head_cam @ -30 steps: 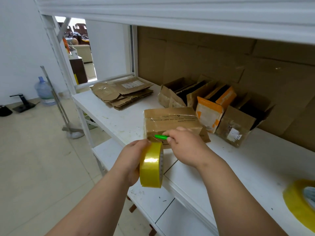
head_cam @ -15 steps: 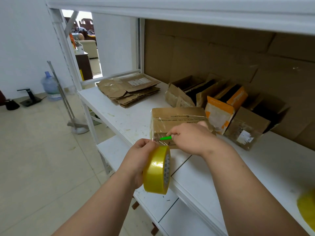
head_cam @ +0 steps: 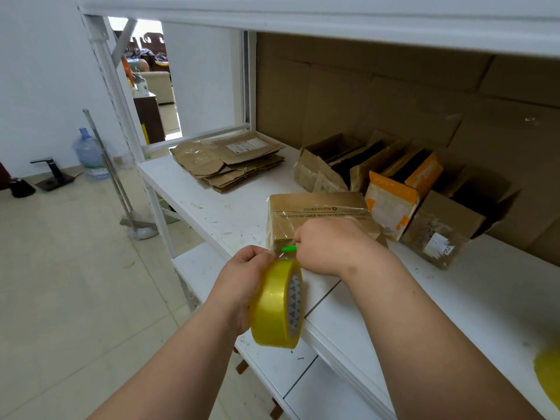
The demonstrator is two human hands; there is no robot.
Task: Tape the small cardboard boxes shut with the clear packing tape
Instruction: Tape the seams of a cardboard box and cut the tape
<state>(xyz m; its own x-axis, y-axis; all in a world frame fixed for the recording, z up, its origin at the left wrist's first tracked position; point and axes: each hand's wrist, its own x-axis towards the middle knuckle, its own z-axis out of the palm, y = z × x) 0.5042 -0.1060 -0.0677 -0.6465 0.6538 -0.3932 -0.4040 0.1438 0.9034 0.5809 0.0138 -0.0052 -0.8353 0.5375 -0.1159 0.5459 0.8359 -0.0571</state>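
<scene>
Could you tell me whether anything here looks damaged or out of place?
The open boxes at the back of the shelf look crumpled and lean against each other. The orange-and-white box has torn patches. The shelf surface is scuffed and stained.

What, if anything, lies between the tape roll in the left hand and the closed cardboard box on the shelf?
Nothing visible blocks it. The left hand holds the tape roll just in front of the cardboard box; only the stretched tape strip and the right hand, gripping a green tool, bridge the gap.
</scene>
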